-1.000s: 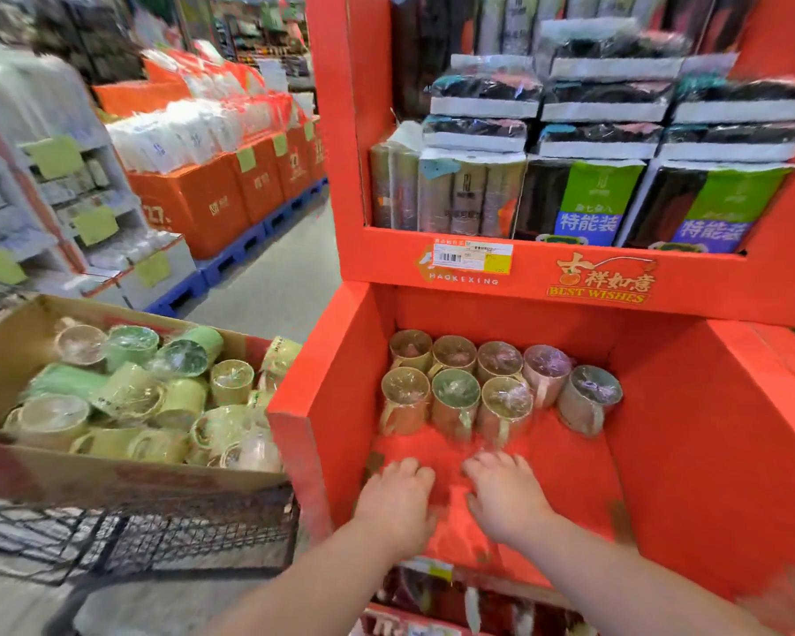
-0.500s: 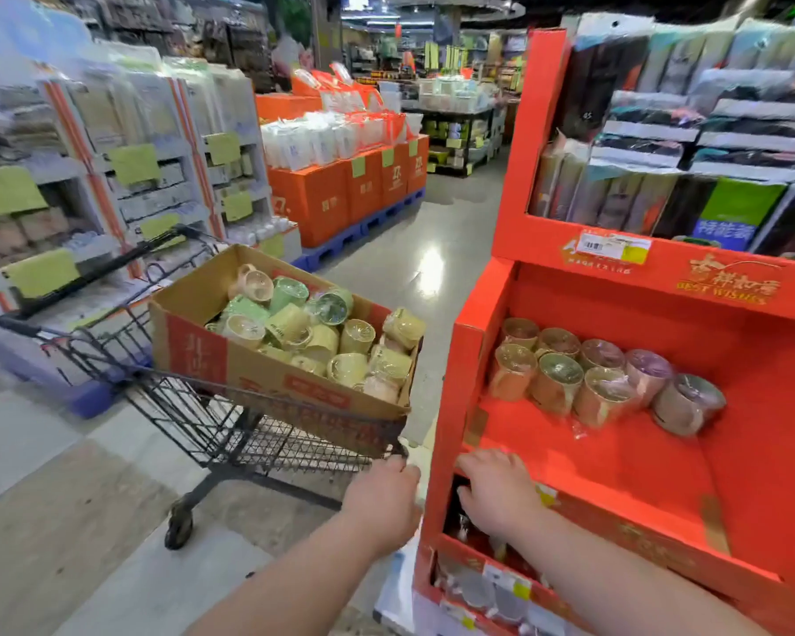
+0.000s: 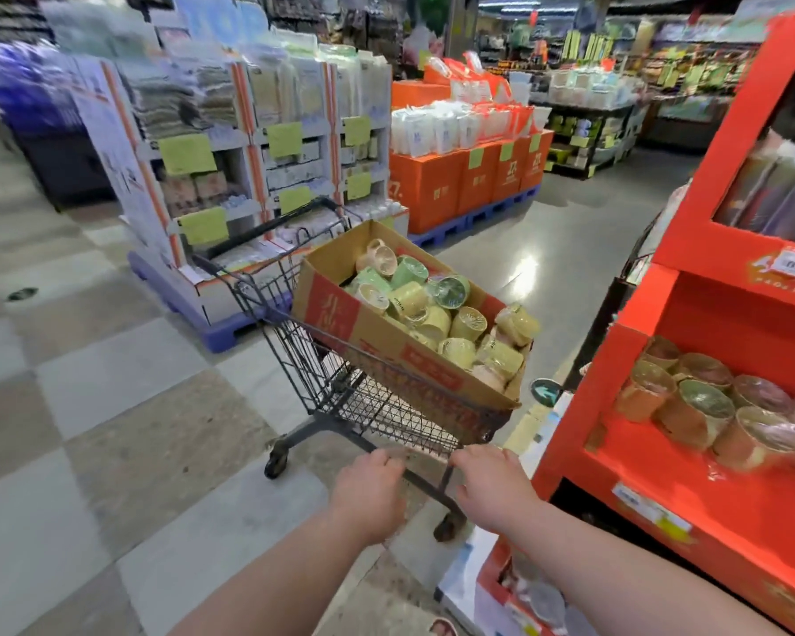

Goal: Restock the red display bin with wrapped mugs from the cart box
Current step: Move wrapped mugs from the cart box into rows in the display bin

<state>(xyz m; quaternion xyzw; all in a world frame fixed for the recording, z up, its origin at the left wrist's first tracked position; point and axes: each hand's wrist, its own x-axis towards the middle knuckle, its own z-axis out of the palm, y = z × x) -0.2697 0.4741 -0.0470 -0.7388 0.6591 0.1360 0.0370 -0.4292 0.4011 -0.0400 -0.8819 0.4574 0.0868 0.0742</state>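
A cardboard box (image 3: 340,309) full of wrapped green and yellow mugs (image 3: 432,309) rides in a wire shopping cart (image 3: 294,360) in the middle of the aisle. To the right stands the red display bin (image 3: 625,346), with several wrapped mugs (image 3: 703,406) clustered at its back. My left hand (image 3: 368,488) and my right hand (image 3: 492,488) both curl over the cart's near rim, left of the bin. Neither hand holds a mug.
An upper red shelf (image 3: 726,250) with dark packages sits above the bin. Orange boxes on a blue pallet (image 3: 460,185) stand behind the cart, and a white shelf display (image 3: 230,185) rises at its left. A low box of goods (image 3: 515,594) lies by my right arm.
My hands left the bin's floor, moved down and left, and took hold of the cart's rim. The view swung left, so the cart now sits in front of me.
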